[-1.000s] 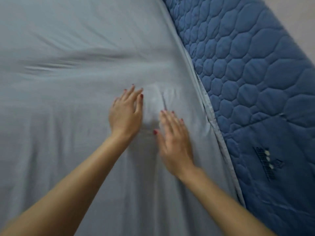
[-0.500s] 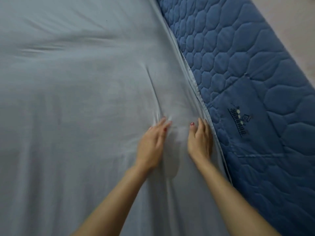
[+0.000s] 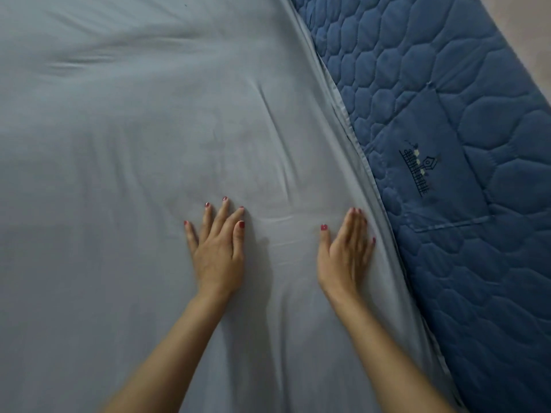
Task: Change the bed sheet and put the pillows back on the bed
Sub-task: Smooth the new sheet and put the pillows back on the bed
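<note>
Both hands lie flat with straight fingers, gripping nothing. Left hand (image 3: pixel 217 251) and right hand (image 3: pixel 346 251) press the grey bed sheet (image 3: pixel 134 144) beneath them, near its edge beside the blue mattress (image 3: pixel 465 114).

On our right we see a blue quilted mattress side (image 3: pixel 465 93) stitched in rounded honeycomb cells, bearing a smooth rectangular patch (image 3: pixel 429 162) with a dark embroidered fence-and-birdhouse emblem (image 3: pixel 419 169). Beyond it, top right, lies pale pinkish floor (image 3: pixel 527 28).
</note>
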